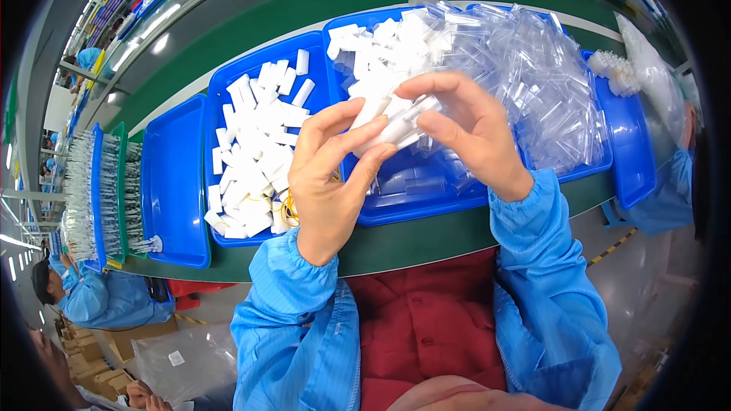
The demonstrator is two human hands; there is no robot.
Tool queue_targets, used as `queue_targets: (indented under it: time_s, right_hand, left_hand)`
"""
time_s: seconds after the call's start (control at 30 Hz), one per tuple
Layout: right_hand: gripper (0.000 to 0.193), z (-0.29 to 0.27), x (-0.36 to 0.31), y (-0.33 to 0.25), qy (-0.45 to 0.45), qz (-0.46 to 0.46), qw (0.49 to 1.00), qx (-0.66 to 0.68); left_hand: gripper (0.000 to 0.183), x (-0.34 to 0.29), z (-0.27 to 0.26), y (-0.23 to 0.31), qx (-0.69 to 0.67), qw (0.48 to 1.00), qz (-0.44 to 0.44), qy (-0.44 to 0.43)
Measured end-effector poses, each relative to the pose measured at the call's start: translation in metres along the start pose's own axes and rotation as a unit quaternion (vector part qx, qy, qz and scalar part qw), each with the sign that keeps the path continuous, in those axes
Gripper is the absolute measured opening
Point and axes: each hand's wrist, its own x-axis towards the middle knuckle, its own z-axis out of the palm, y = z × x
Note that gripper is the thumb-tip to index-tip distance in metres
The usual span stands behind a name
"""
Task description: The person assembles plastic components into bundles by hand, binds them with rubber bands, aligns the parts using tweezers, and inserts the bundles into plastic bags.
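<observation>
My left hand (327, 167) is closed on white cylindrical pieces (397, 131), its thumb and fingers pinching them at one end. At the other end my right hand (483, 133) has its thumb and forefinger curved around a clear plastic sleeve (428, 110). The sleeve meets the white pieces between the hands; whether it is around them I cannot tell. Both hands are above a blue middle tray (426, 202) holding white pieces at its far side and clear sleeves nearer. Left of it, another blue tray (324, 84) holds a heap of white cylinders (259, 144) and some yellow bands (285, 205).
A heap of clear sleeves (544, 84) fills a blue tray on the right. Blue trays stand at the far left (175, 183) and far right (636, 156). Racks of small clear parts (99, 194) stand at the green table's left end. Co-workers (114, 301) sit nearby.
</observation>
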Motion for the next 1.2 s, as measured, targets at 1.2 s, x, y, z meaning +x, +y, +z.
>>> queue_targets:
  time_s: [1.2]
  right_hand:
    - [0.034,-0.015,-0.008,-0.025,-0.020,-0.158,0.896,-0.413]
  left_hand:
    - [0.033,0.016,-0.021,-0.014,-0.062,0.998,-0.029,0.004]
